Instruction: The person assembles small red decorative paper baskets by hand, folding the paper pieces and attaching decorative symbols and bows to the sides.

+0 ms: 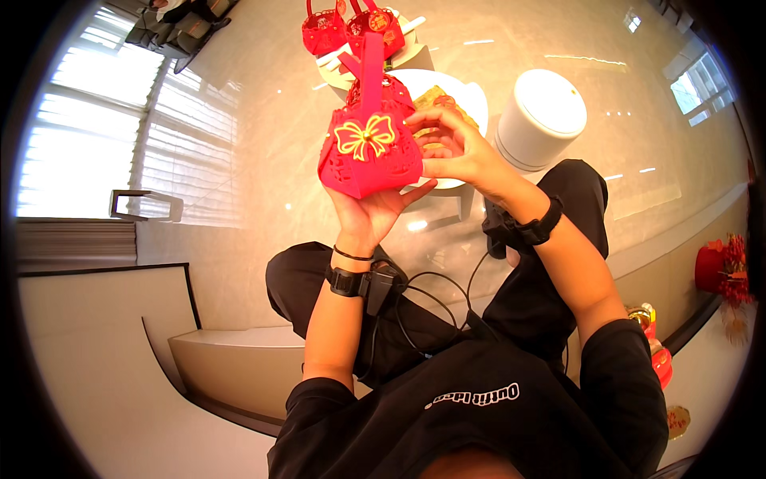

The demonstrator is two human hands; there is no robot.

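In front of me, a red gift bag (pixel 369 156) with cut-out patterned sides, a tall strap handle and a gold-edged bow rests upright on my left hand (pixel 367 211). That hand supports it from below, palm up, with the thumb out to the right. My right hand (pixel 455 148) curves round the bag's right side, fingertips at its upper edge and thumb lower down. Part of the right fingers' contact is hard to see. Behind the bag, a yellow and orange item (pixel 440 102) lies on a white round table (pixel 471 92), partly covered by my right hand.
Two similar red bags (pixel 323 33) stand on a small table farther off. A white cylindrical bin (pixel 550 108) is on the floor to the right. Black cables (pixel 435 275) hang between my wrist straps. Red decorations (pixel 714 267) sit at the far right.
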